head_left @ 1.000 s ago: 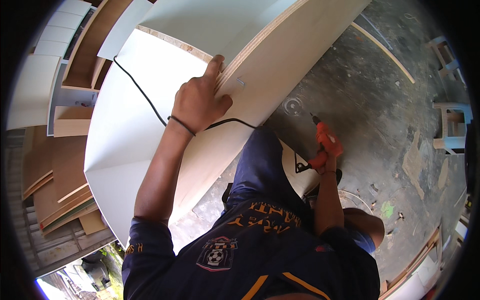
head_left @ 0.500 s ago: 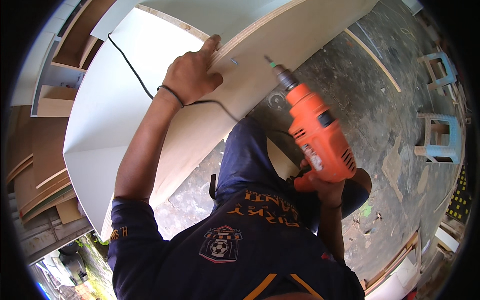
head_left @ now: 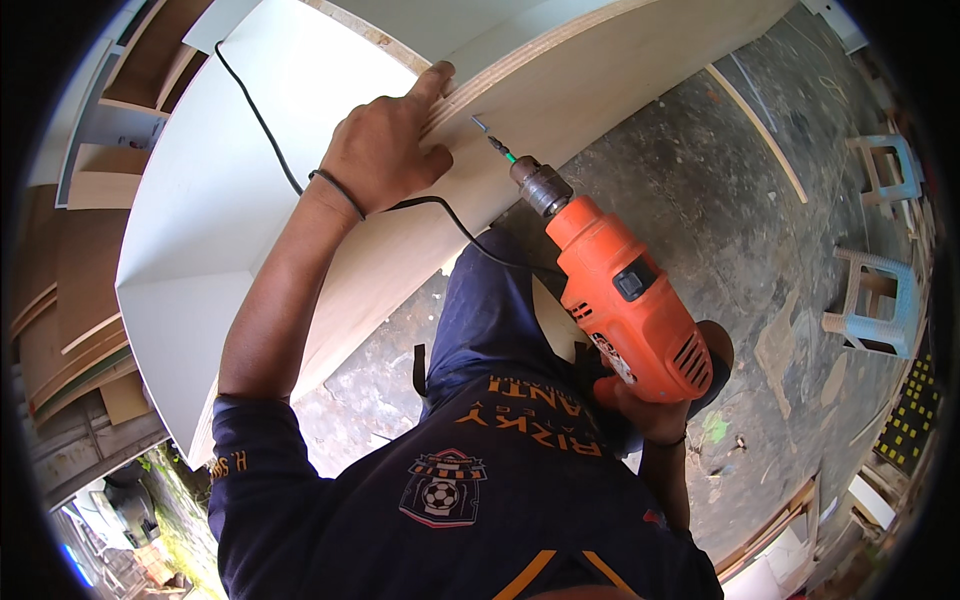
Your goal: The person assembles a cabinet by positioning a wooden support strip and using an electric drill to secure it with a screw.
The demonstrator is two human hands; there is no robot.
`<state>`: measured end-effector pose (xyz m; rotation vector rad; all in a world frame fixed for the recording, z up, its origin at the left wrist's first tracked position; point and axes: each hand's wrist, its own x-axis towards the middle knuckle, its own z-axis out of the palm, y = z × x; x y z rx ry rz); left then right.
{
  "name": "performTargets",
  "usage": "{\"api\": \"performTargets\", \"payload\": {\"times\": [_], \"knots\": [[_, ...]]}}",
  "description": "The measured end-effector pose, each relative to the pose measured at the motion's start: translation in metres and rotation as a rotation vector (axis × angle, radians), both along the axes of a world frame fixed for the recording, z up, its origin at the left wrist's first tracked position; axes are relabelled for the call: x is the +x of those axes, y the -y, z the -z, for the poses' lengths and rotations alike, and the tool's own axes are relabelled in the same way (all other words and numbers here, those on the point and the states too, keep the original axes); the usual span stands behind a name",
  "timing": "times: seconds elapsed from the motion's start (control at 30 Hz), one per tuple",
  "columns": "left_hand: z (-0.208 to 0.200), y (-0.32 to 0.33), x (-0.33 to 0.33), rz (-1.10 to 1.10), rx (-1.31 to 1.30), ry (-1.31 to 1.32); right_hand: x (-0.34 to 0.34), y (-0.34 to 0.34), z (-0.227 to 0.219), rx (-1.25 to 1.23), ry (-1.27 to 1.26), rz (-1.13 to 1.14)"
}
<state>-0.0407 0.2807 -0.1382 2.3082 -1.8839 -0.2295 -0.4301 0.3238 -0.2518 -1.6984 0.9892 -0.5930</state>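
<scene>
My left hand (head_left: 380, 150) grips the top edge of a pale plywood panel (head_left: 590, 95), index finger stretched along the edge and thumb down its near face. This panel forms one side of a large white-lined wooden cabinet (head_left: 190, 300). Below the fingers a screw (head_left: 479, 123) sticks out of the panel face. An orange corded drill (head_left: 635, 310) is in my right hand (head_left: 650, 412), wrapped round its handle and partly hidden under the body. The bit (head_left: 500, 148) points up-left, its tip by the screw head; whether they touch I cannot tell.
The drill's black cord (head_left: 255, 115) runs across the cabinet and under my left wrist. Wooden boards (head_left: 85, 270) are stacked at the left. Plastic stools (head_left: 875, 300) and a long wooden strip (head_left: 760, 130) are on the stained concrete floor (head_left: 760, 400) at the right.
The drill has moved left, bringing its bit from clear of the panel screw to right beside it. My left hand keeps its hold on the panel edge; the whole view has shifted slightly.
</scene>
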Motion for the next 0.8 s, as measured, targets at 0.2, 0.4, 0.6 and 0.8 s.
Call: {"api": "performTargets", "payload": {"times": [0.2, 0.4, 0.6, 0.8], "knots": [[-0.002, 0.001, -0.002, -0.009, 0.012, -0.002, 0.006, 0.008, -0.010, 0.122, 0.019, 0.030], [-0.002, 0.000, -0.001, -0.006, 0.018, 0.007, 0.004, 0.010, -0.011, -0.050, -0.015, -0.018], [0.003, -0.001, 0.000, 0.008, -0.023, 0.013, -0.005, 0.008, -0.006, -0.045, -0.028, -0.110], [0.005, -0.001, 0.002, 0.011, -0.033, 0.012, 0.000, 0.012, -0.015, -0.082, -0.017, -0.099]]}}
